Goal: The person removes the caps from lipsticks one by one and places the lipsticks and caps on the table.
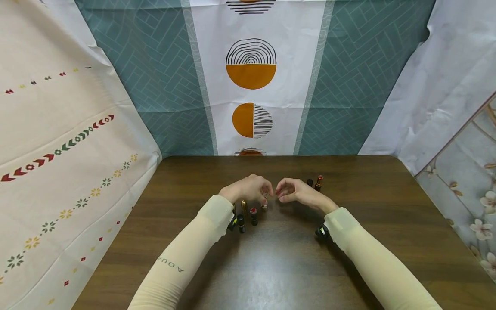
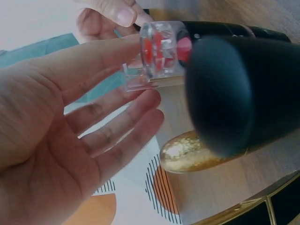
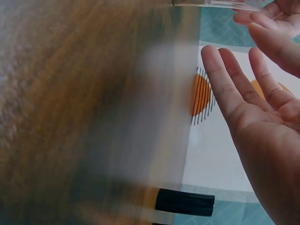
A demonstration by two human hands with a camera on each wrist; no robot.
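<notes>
My left hand (image 1: 253, 189) reaches down over a small clear tube (image 1: 264, 202) on the table, thumb and index finger at its upper end. In the left wrist view, the clear tube's end (image 2: 137, 80) lies among the fingertips; part of the grip is hidden behind a black lipstick (image 2: 218, 30) with a faceted clear cap. Opposite, my right hand (image 1: 298, 191) hovers with loosely bent fingers and nothing between them. The right wrist view shows that hand (image 3: 262, 112) with its fingers apart, beside the clear tube's lower part (image 3: 229, 3).
Near the left wrist stand a gold tube (image 1: 244, 207), a black tube (image 1: 241, 224) and a black lipstick with a red top (image 1: 253, 216). Behind the right hand are a black tube (image 1: 309, 182) and a red-topped lipstick (image 1: 319, 183). Patterned cloth (image 1: 170, 77) hangs behind the wooden table (image 1: 271, 267).
</notes>
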